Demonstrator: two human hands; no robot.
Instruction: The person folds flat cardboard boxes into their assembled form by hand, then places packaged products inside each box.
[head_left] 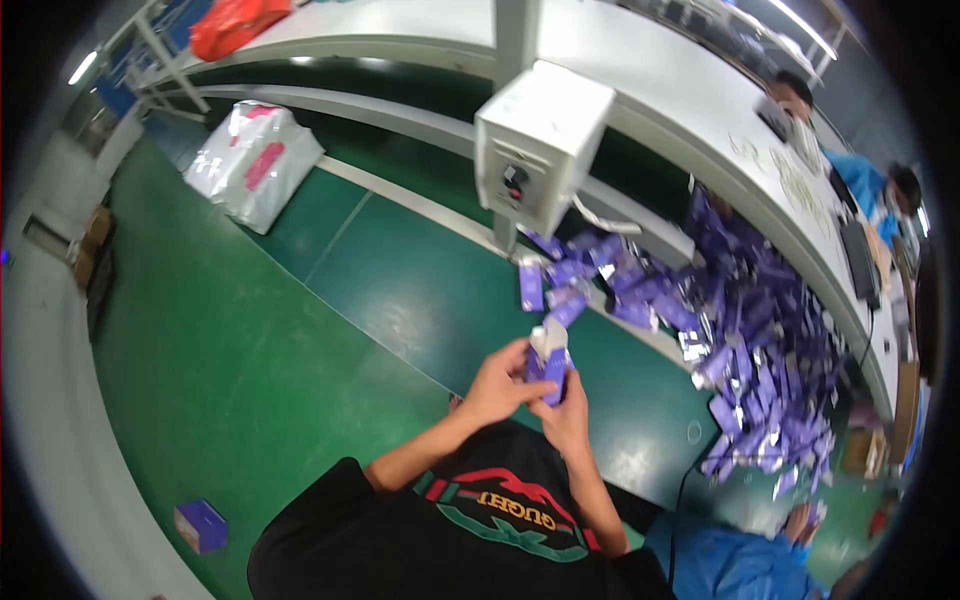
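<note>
A small purple box (556,374) with its white end flaps standing up is held in front of my body. My left hand (497,384) grips it from the left side, thumb laid across its front. From below and the right, my right hand (567,412) wraps round the same box. The flaps point away from me, and the inside of the box cannot be made out. Just beyond my hands, several loose purple boxes (531,285) lie on the green floor by the table leg.
A large heap of purple boxes (745,330) spreads under the white workbench (690,115) at the right. A white control box (545,130) hangs on the bench post. A white bag (258,165) stands far left. One purple carton (201,527) sits near left. A person in blue (735,555) is close at right.
</note>
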